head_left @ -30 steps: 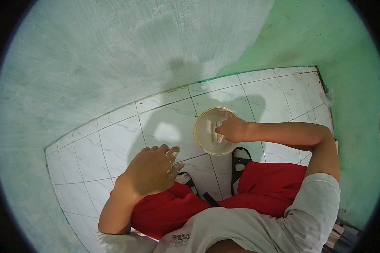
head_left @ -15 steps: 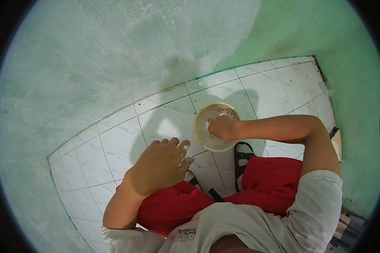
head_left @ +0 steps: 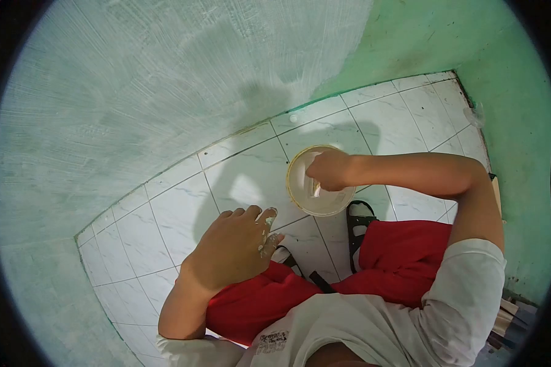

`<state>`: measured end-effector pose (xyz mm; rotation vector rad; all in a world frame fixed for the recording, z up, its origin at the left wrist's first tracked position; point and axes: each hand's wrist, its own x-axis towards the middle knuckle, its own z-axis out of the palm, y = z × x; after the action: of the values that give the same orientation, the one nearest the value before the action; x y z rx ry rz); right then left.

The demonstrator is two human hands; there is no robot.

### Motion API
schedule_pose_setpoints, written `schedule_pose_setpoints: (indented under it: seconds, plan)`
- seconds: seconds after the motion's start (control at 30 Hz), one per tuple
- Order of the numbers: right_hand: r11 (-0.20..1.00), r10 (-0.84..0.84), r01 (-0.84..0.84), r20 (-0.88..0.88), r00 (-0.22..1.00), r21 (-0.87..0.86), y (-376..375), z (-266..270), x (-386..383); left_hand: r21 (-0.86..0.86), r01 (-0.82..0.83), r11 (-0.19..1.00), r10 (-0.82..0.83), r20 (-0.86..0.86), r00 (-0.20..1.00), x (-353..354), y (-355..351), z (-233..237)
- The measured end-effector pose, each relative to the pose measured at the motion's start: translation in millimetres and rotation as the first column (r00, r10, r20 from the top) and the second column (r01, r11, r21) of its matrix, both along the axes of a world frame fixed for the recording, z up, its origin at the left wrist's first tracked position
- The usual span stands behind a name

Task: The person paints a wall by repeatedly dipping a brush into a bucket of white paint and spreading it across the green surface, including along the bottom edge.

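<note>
A round whitish bucket (head_left: 292,189) with a yellowed rim stands on the tiled floor in front of my feet. My right hand (head_left: 330,170) reaches over its right side, closed around a narrow, light-coloured flat tool (head_left: 316,188) that points down into the bucket. Most of that tool is hidden by the fingers, and I cannot tell its exact kind. My left hand (head_left: 236,248) hovers to the left of the bucket above my left knee, palm down and holding nothing. Its fingers are loosely bent with the thumb apart, and whitish paste is smeared on the thumb and index finger.
The wall ahead (head_left: 165,79) has a streaky whitish coat on its left part and bare green paint (head_left: 422,43) on its right. My sandalled foot (head_left: 360,229) is just below the bucket. Wooden pieces (head_left: 505,321) lie at the lower right.
My right hand has shifted slightly up within the bucket, and the tool's visible part has changed its angle. My left hand keeps nearly the same pose. The whole view has moved a little.
</note>
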<state>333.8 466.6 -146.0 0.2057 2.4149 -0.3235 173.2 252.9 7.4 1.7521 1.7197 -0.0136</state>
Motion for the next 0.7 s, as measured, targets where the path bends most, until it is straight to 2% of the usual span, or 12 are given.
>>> schedule_pose_setpoints:
  seconds: [0.03,0.1,0.13,0.17,0.2,0.23,0.3,0.33,0.4,0.53,0.63,0.7]
  plan:
    - [1.000,0.000,0.000,-0.001,1.000,-0.002,2.9,21.1,4.1,-0.005,0.002,1.000,-0.002,-0.002,1.000,-0.2,0.2,-1.3]
    - [0.959,-0.231,0.226,-0.012,0.973,-0.172,10.5,74.1,15.3,-0.007,0.010,1.000,-0.010,-0.006,1.000,-0.6,3.1,-1.8]
    - [0.958,-0.236,0.231,-0.014,0.972,-0.169,19.5,69.6,28.3,-0.048,0.015,0.999,-0.016,-0.021,1.000,-0.7,4.8,-1.4]
    - [0.940,-0.257,0.224,-0.105,0.961,-0.256,30.3,63.3,45.5,-0.087,0.021,0.996,-0.024,-0.036,0.999,-1.1,6.8,-1.2]
    - [0.918,-0.283,0.207,-0.193,0.939,-0.338,39.4,57.2,60.3,-0.082,0.027,0.996,-0.030,-0.037,0.999,-2.4,6.7,-3.6]
    - [0.919,-0.288,0.213,-0.196,0.937,-0.333,43.6,61.4,67.6,-0.064,0.024,0.998,-0.026,-0.029,0.999,-4.7,5.2,-8.0]
    - [0.778,-0.480,0.434,0.017,0.877,-0.455,50.7,72.0,79.7,-0.038,0.027,0.999,-0.027,-0.020,0.999,-6.8,5.9,-10.1]
    - [0.779,-0.484,0.438,0.015,0.875,-0.448,52.6,74.9,84.4,-0.078,0.015,0.997,-0.017,-0.026,1.000,-6.6,7.4,-9.9]
    - [0.708,-0.531,0.458,0.021,0.847,-0.538,55.8,78.5,94.0,-0.115,0.009,0.993,-0.012,-0.029,1.000,-4.7,13.5,-9.2]
    - [0.697,-0.546,0.457,0.005,0.838,-0.552,63.2,68.5,109.3,-0.178,-0.026,0.984,0.013,-0.074,0.997,2.8,22.8,-3.7]
    - [0.719,-0.495,0.434,0.038,0.868,-0.542,67.4,77.5,109.4,-0.185,-0.054,0.981,0.042,-0.069,0.997,8.1,27.1,-0.1]
    - [0.686,-0.524,0.507,0.129,0.842,-0.521,68.8,83.6,107.5,-0.195,-0.063,0.979,0.051,-0.067,0.996,8.9,27.4,-0.6]
